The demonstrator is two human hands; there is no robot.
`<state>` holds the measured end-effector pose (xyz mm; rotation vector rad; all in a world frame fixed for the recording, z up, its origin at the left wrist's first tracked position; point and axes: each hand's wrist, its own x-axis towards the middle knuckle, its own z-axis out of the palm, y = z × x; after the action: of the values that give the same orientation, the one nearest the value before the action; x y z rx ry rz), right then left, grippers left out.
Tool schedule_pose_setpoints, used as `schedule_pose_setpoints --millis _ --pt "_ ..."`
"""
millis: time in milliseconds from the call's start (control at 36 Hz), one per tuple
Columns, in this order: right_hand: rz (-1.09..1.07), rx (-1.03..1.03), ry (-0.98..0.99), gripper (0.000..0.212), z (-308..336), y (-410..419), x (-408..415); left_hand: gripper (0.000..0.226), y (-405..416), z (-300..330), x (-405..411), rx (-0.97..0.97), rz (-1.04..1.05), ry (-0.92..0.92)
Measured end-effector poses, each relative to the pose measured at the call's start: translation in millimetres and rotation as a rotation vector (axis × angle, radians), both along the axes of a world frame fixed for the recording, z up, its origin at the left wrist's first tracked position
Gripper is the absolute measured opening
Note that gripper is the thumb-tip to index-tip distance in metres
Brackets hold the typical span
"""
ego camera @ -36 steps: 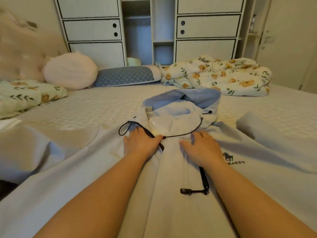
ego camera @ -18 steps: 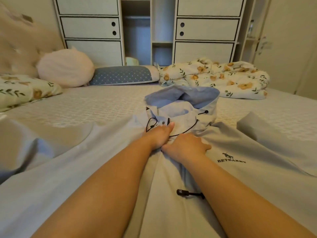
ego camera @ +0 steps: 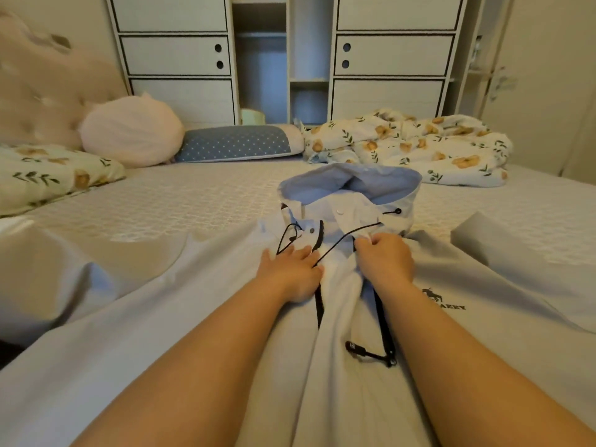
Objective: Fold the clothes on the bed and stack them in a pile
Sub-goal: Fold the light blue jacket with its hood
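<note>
A light grey hooded jacket (ego camera: 167,317) lies spread front-up across the bed (ego camera: 193,201), its blue-lined hood (ego camera: 348,185) pointing away from me. Its black zip is partly open, with the zip pull (ego camera: 371,353) lying between my forearms. My left hand (ego camera: 290,272) rests flat on the left front panel near the collar, fingers straight beside the black drawstring (ego camera: 348,240). My right hand (ego camera: 385,256) pinches the right front edge of the jacket at the collar. A dark horse logo (ego camera: 433,295) shows on the right chest.
A floral duvet (ego camera: 419,146) is bunched at the far right of the bed. A round pink cushion (ego camera: 129,130), a blue dotted pillow (ego camera: 235,143) and a floral pillow (ego camera: 48,175) lie along the far left. White cabinets (ego camera: 387,56) stand behind the bed.
My hands, close together at the collar half a second ago, have moved apart. The zip has opened wider and the zip pull is in plain view again.
</note>
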<state>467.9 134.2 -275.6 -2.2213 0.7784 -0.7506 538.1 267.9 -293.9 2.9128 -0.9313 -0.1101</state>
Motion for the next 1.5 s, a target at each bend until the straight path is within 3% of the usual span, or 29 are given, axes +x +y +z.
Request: schedule_pose_setpoints --millis 111,194,278,361,417,500,583,667,778,861,917,1028,1222,1306,1417,1500 --pt "0.059 0.144 -0.208 0.04 5.2 8.7 2.4 0.044 0.9 0.9 -4.5 -0.183 -0.008 0.008" --pt "0.25 0.269 -0.224 0.029 11.1 14.6 6.1 0.035 9.6 8.1 -0.5 -0.613 0.15 0.125" --pt "0.451 -0.017 0.238 0.032 -2.3 20.2 9.9 0.03 15.3 12.5 -2.1 -1.045 0.296 0.355" --pt "0.525 -0.355 0.495 0.045 -15.2 22.3 13.6 0.025 13.8 14.8 -7.9 -1.139 0.32 0.177" --pt "0.54 -0.421 0.461 0.044 -16.9 22.9 14.5 0.025 11.8 19.0 -14.7 -1.072 0.269 -0.004" --pt "0.482 -0.476 0.355 0.037 -18.8 24.0 4.8 0.039 1.4 17.8 -24.1 -0.777 0.13 -0.168" --pt "0.269 -0.586 0.329 0.037 -25.1 21.3 -18.7 0.057 -7.6 3.2 -32.7 -0.375 0.09 -0.11" --pt "0.251 -0.55 0.423 0.043 -32.0 15.1 -49.0 0.063 -3.2 -13.7 -38.7 -0.131 0.05 0.012" --pt "0.395 -0.452 0.452 0.049 -26.6 9.4 -98.6 0.062 5.6 -15.2 -57.9 -0.061 0.115 0.033" --pt "0.401 -0.513 0.409 0.046 -16.3 -5.9 -146.6 0.061 6.8 -7.1 -85.0 0.004 0.151 0.048" --pt "0.277 -0.556 0.297 0.041 -6.3 -23.0 -182.5 0.062 -0.3 4.7 -105.7 0.042 0.117 0.004" --pt "-0.128 -0.521 0.097 0.036 13.8 -71.6 -253.2 0.063 -39.1 33.9 -147.7 -0.056 -0.009 -0.066" --pt "-0.596 -0.402 0.464 0.072 29.5 -196.4 -385.1 0.071 -164.8 62.3 -235.7 -0.191 -0.386 -0.174" --pt "-0.563 -0.193 0.679 0.084 36.9 -230.9 -410.3 0.069 -215.0 58.2 -260.3 -0.129 -0.516 -0.248" --pt "-0.314 0.021 0.589 0.062 53.4 -263.7 -424.6 0.065 -262.2 52.1 -266.1 -0.073 -0.509 -0.239" --pt "-0.295 0.257 0.601 0.064 58.6 -273.7 -428.7 0.033 -276.9 47.0 -270.2 0.041 -0.404 -0.286"
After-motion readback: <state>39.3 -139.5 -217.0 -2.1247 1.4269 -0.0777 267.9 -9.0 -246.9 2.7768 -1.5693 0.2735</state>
